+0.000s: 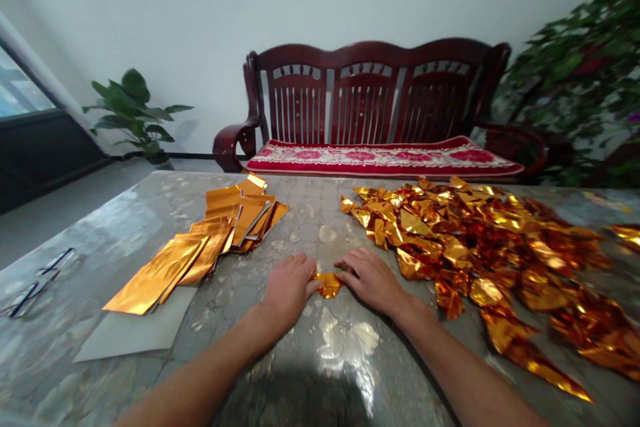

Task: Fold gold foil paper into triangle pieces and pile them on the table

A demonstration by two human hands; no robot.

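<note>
A small folded piece of gold foil paper point(329, 285) is held between my two hands, low over the middle of the table. My left hand point(291, 285) grips its left end with thumb and fingers. At the other end, my right hand point(371, 278) pinches the paper with curled fingers. On the left lies a fanned stack of flat gold foil sheets point(155, 273), partly over a pale grey sheet point(137, 330). Right of my hands spreads a big heap of folded gold foil pieces point(465, 233).
A patterned, shiny table cover point(250, 373) lies under everything. Eyeglasses point(40, 283) rest near the left edge. Beyond the table stands a dark wooden bench point(360, 100) with a red floral cushion point(385, 157). Potted plants point(135, 110) flank the bench.
</note>
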